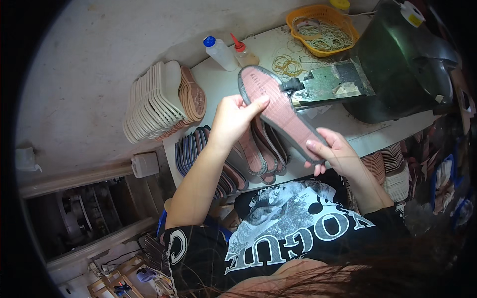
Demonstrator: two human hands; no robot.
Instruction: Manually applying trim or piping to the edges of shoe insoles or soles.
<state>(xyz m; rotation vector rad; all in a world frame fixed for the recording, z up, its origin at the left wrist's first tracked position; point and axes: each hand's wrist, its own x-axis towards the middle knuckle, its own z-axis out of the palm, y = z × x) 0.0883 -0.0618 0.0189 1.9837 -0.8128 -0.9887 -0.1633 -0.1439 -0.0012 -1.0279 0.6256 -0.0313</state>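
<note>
Both hands hold one shoe insole [282, 107] with a pink face and a dark grey folded edge, slanting over the table. My left hand [232, 118] grips its upper left side, thumb pressed on the pink face. At the lower right end my right hand [334, 149] pinches it, thumb on top and fingers beneath. The insole's top rests close to a small black part at the tip of a machine's green arm [323, 84]; whether they touch I cannot tell. Below my left hand lie several pink insoles [254, 155] with grey edges, partly covered by the held one.
Left of them stands a row of dark-edged insoles [191, 151]. Further left are stacked cream insoles [154, 102]. A blue-capped bottle [221, 53], a red-tipped glue bottle [245, 54] and an orange basket [323, 32] of rubber bands stand at the back. A dark machine body [397, 64] fills the right.
</note>
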